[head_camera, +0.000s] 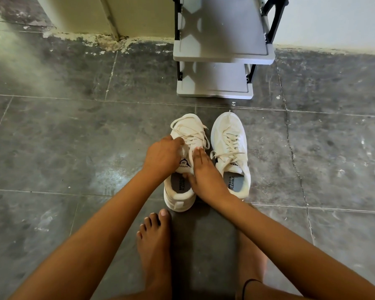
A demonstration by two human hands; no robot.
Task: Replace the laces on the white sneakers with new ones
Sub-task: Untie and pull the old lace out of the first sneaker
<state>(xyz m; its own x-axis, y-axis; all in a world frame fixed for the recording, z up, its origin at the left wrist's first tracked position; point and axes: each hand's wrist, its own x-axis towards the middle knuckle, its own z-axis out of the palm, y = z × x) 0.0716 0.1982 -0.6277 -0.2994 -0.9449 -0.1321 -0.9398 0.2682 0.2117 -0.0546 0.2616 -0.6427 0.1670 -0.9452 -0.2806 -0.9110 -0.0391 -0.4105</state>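
Your bare foot (154,239) lies just short of the heel of the sneaker (180,186) you are working on, so keep your toes back from it. Your right hand (204,172) rests flat on the tongue and collar, fingers straight and together; press there so the shoe cannot slide on the tile floor (74,137). Your left hand (164,155) curls onto the laces (193,133) near the upper eyelets and appears to pinch them, though its fingertips are hidden. Loosen from the top crossing down and draw each end out through its eyelet; don't yank the whole lace.

The second sneaker (231,156) stands just beside, on your right, fully laced; its loose ends lie close to your right hand, so don't snag them. Bare tiles open out on your left for laying the old lace. Beyond the toes stands a grey shoe rack (221,55) against the wall (333,18). No new laces are in view.
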